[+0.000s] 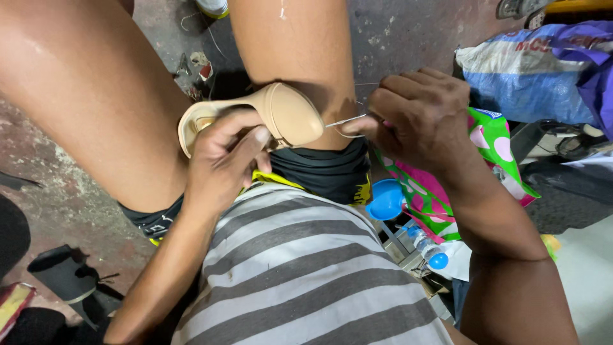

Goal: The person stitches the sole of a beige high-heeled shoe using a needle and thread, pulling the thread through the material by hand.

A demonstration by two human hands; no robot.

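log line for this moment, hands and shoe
left hand: grips beige shoe | right hand: pinches needle at shoe edge | shoe: rests on thigh

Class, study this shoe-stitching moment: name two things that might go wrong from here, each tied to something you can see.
1. The needle points from the right hand toward the beige shoe, which rests against a bare thigh; a slip might prick skin.
2. The left hand grips the shoe close to the needle's line, so its fingers could be jabbed.

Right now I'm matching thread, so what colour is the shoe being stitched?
The shoe is plain beige, with no pattern; the head view shows it clearly.
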